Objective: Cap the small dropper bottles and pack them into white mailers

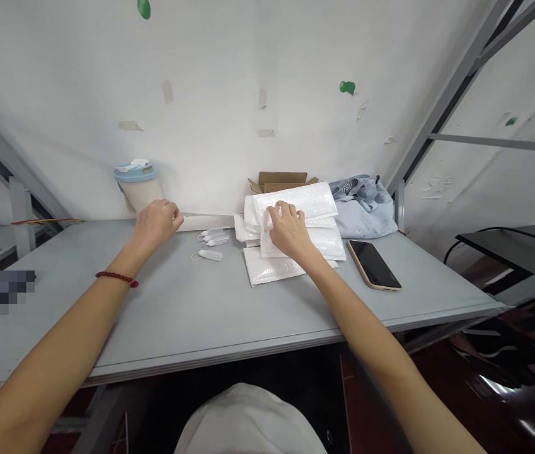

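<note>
My right hand (290, 232) rests on a loose pile of white bubble mailers (317, 200), its bent fingers gripping the top one, which lies at a slant. Further left, my left hand (157, 222) is closed over the back of the table, a dark red bracelet (118, 277) on its wrist. Its curled fingers come close to the left end of a white strip (208, 222); whatever they hold is hidden. Between the hands lie several small clear-white tubes with thin loops, one tube (210, 255) apart from the cluster (215, 238).
A phone (375, 265) lies right of the mailers. Behind them stand an open cardboard box (283, 178) and a light blue cloth bundle (366, 208). A blue-lidded container (139, 189) is at the back left of the grey table (191, 315). Metal posts (447, 101) flank the white wall.
</note>
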Motion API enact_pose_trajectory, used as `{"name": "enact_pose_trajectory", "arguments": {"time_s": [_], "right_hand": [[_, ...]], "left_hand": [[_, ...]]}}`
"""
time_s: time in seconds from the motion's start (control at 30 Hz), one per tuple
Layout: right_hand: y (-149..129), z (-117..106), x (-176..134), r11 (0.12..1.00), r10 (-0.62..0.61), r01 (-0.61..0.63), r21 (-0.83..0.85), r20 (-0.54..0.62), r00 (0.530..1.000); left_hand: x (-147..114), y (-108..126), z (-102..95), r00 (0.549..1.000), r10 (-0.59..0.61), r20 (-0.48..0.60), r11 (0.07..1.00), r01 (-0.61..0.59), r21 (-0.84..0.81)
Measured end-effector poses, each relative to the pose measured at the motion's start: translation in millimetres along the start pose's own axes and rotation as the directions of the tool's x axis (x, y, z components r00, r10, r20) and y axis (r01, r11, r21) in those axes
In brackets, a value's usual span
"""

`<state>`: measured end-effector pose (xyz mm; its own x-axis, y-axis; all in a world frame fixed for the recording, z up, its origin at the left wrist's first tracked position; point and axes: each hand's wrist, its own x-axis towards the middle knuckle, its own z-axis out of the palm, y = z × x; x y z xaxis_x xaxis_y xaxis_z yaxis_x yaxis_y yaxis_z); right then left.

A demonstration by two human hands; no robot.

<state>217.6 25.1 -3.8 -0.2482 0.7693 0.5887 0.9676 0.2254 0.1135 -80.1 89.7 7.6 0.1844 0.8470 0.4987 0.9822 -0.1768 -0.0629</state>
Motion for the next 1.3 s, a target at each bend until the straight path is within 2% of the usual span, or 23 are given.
{"name": "enact_pose_trajectory", "arguments": {"time_s": [0.13,0.23,0.33,0.43,0.5,0.57,0.67,0.73,0.8,0.87,0.9,0.97,1.03,1.1,1.13,1.2,1.23,1.3], "right_hand": [[0.1,0.1,0.3,1.000,0.003,-0.004,0.029,0.018,1.000],[-0.9,0.5,0.1,0.999,0.003,-0.004,0.040,0.023,1.000],[-4.0,0.7,-0.3,0.998,-0.002,0.002,0.061,0.003,1.000],[-9.3,-1.2,-1.0,0.994,-0.014,0.023,0.107,-0.083,0.996],[-13.9,-4.1,-2.1,0.990,-0.040,0.062,0.126,-0.170,0.985],[-19.0,-7.7,-3.8,0.986,-0.093,0.124,0.111,-0.250,0.964],[-25.3,-11.2,-6.5,0.979,-0.181,0.203,0.038,-0.313,0.932],[-26.7,-10.3,-7.1,0.976,-0.211,0.217,-0.018,-0.329,0.921],[-25.0,-6.7,-6.0,0.975,-0.222,0.214,-0.059,-0.310,0.924],[-20.9,-2.1,-3.8,0.972,-0.235,0.224,-0.074,-0.232,0.944],[-18.6,0.0,-2.7,0.970,-0.242,0.232,-0.074,-0.182,0.953],[-14.8,3.2,-1.1,0.971,-0.234,0.227,-0.069,-0.113,0.966],[-13.3,4.6,-0.6,0.976,-0.213,0.208,-0.059,-0.098,0.972],[-14.2,4.8,-1.1,0.979,-0.202,0.198,-0.043,-0.100,0.974],[-15.4,4.6,-1.5,0.979,-0.202,0.200,-0.031,-0.095,0.975],[-18.5,3.9,-2.7,0.978,-0.206,0.207,-0.002,-0.085,0.975],[-20.0,3.5,-3.5,0.977,-0.212,0.214,0.015,-0.088,0.973],[-22.6,2.7,-5.3,0.967,-0.240,0.247,0.057,-0.109,0.965]], "left_hand": [[-12.0,-8.0,-13.1,0.993,-0.096,-0.063,0.995,0.096,-0.003],[-14.3,-18.2,-20.0,0.976,-0.197,-0.095,0.978,0.189,-0.084],[-14.0,-21.3,-23.6,0.965,-0.204,-0.166,0.965,0.170,-0.199],[-16.3,-7.1,-24.2,0.929,-0.139,-0.342,0.963,0.046,-0.265],[-20.3,10.5,-23.6,0.865,-0.065,-0.497,0.961,-0.080,-0.265],[-26.0,30.5,-22.3,0.821,0.082,-0.565,0.936,-0.259,-0.240],[-36.0,57.4,-19.3,0.769,0.317,-0.555,0.854,-0.486,-0.185],[-42.5,70.9,-16.5,0.748,0.435,-0.501,0.775,-0.594,-0.215],[-47.7,80.3,-13.7,0.738,0.496,-0.458,0.731,-0.639,-0.239],[-50.5,85.6,-11.6,0.743,0.511,-0.432,0.714,-0.647,-0.268],[-50.9,86.7,-11.0,0.758,0.491,-0.429,0.717,-0.631,-0.296],[-49.7,86.3,-11.2,0.826,0.370,-0.426,0.748,-0.537,-0.391],[-46.3,82.7,-12.9,0.919,0.148,-0.365,0.778,-0.336,-0.531],[-42.0,77.0,-15.2,0.980,-0.099,-0.171,0.719,-0.048,-0.693],[-39.9,73.8,-16.2,0.983,-0.180,-0.025,0.636,0.097,-0.766],[-36.6,67.8,-17.2,0.940,-0.194,0.282,0.405,0.339,-0.849],[-35.5,65.6,-17.1,0.908,-0.150,0.392,0.291,0.419,-0.860],[-34.8,63.4,-16.6,0.873,-0.043,0.486,0.127,0.488,-0.864]]}}
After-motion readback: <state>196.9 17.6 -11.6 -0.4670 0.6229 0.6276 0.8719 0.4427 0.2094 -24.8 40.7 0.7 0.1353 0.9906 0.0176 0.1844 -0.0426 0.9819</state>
